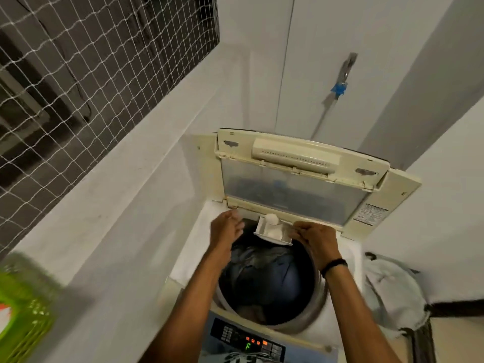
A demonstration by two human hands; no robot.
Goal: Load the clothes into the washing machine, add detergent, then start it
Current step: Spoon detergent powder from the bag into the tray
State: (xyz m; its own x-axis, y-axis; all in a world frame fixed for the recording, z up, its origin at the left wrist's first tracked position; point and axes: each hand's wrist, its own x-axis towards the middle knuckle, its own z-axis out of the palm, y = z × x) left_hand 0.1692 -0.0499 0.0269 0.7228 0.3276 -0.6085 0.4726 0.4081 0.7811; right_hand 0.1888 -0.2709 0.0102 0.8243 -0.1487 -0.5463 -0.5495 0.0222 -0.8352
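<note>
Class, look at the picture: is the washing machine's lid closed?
No, the lid stands raised at the back, leaving the drum open with dark clothes inside.

- The washing machine point(188, 247) carries the load: dark clothes point(267, 273) lie in its drum.
- 1 white detergent drawer point(272, 230) juts over the drum's far rim, holding white powder.

Camera: one wide-angle view, worn on the person's head.
Facing: forward and steeply down onto the open washing machine point(275, 284).
Nearness: close; both forearms run up from the bottom edge.
Frame: raised lid point(293, 179) mid-frame, control panel point(248, 339) at the bottom edge, netted window point(78, 74) upper left.
Shared view: single camera only.
</note>
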